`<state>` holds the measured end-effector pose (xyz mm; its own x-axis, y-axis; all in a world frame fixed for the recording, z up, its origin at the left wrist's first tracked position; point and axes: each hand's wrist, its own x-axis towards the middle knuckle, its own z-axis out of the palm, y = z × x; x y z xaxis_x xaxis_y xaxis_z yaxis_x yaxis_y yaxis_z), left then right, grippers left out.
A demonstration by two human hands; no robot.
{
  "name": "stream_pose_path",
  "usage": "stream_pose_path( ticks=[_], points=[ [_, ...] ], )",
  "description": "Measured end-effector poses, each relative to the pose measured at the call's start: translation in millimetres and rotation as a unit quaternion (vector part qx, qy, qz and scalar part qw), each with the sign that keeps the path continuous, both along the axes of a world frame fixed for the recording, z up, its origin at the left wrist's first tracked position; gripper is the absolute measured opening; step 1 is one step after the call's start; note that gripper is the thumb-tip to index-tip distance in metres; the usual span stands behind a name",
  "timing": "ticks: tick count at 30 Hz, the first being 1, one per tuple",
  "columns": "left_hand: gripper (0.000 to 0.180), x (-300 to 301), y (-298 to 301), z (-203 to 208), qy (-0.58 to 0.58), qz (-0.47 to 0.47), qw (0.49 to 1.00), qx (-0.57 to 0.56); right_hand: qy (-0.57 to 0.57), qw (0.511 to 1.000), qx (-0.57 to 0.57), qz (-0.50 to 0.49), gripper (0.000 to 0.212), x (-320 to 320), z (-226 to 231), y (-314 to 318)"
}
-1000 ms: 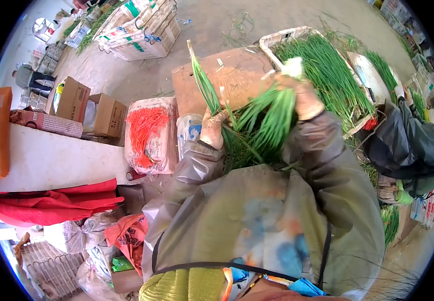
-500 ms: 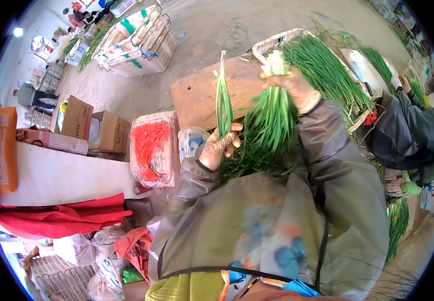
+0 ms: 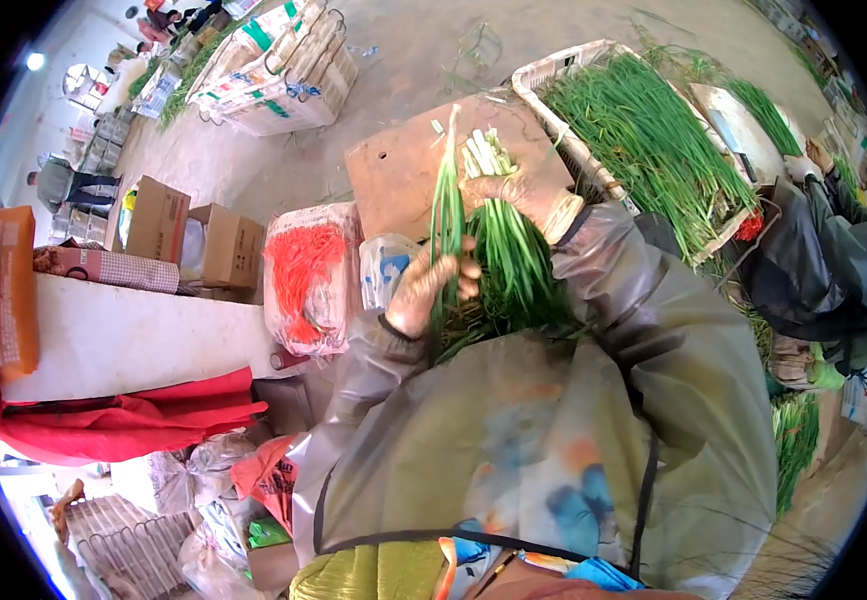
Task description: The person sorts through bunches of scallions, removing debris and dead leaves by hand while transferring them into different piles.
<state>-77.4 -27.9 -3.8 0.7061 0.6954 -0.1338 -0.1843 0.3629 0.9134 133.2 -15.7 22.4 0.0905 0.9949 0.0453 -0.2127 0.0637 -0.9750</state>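
My gloved left hand [image 3: 425, 288] is closed around a few garlic chive stalks [image 3: 446, 185], held upright with their pale ends pointing away from me. Beside it, to the right, my gloved right hand [image 3: 525, 196] grips a thick bunch of garlic chives [image 3: 513, 255]. The bunch's white stem ends [image 3: 486, 153] stick out above the fingers over a brown board [image 3: 383, 178], and its green leaves hang down toward my lap. More loose greens lie below both hands, partly hidden by the bunch.
A white crate [image 3: 543, 105] full of long chives stands to the right, near a co-worker's hands [image 3: 805, 165]. At left are a sack [image 3: 338, 318] topped with red ties [image 3: 303, 275], open cardboard boxes [image 3: 228, 247] and a white ledge [image 3: 143, 325]. Stacked crates [image 3: 298, 105] stand farther off.
My right hand has brought its bunch left and lower, close to the stalks in my left hand. The left hand has shifted only slightly and still grips its stalks.
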Motion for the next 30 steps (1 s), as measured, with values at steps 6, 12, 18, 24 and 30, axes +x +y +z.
stream_pose_path(
  ticks=[6, 12, 18, 24, 30],
  points=[
    [0.033, 8, 19, 7, -0.002, -0.051, 0.999, -0.003, 0.114, 0.990, 0.074, -0.048, 0.031, 18, 22, -3],
    [0.037, 7, 9, 6, 0.014, -0.089, 0.996, 0.012, -0.024, 1.000, 0.011, 0.012, 0.023, 18, -8, 5],
    [0.036, -39, 17, 3, 0.075, -0.103, 0.992, -0.019, 0.055, 0.981, -0.006, 0.187, 0.027, 41, 31, -28],
    [0.039, -84, 19, -14, 0.112, -0.009, 0.993, -0.026, 0.035, 0.975, 0.087, 0.199, 0.026, 92, 37, -36],
    [0.034, -48, 13, 1, 0.013, 0.097, 0.995, -0.004, -0.076, 0.989, 0.057, -0.115, 0.031, 44, 24, -19]
  ],
)
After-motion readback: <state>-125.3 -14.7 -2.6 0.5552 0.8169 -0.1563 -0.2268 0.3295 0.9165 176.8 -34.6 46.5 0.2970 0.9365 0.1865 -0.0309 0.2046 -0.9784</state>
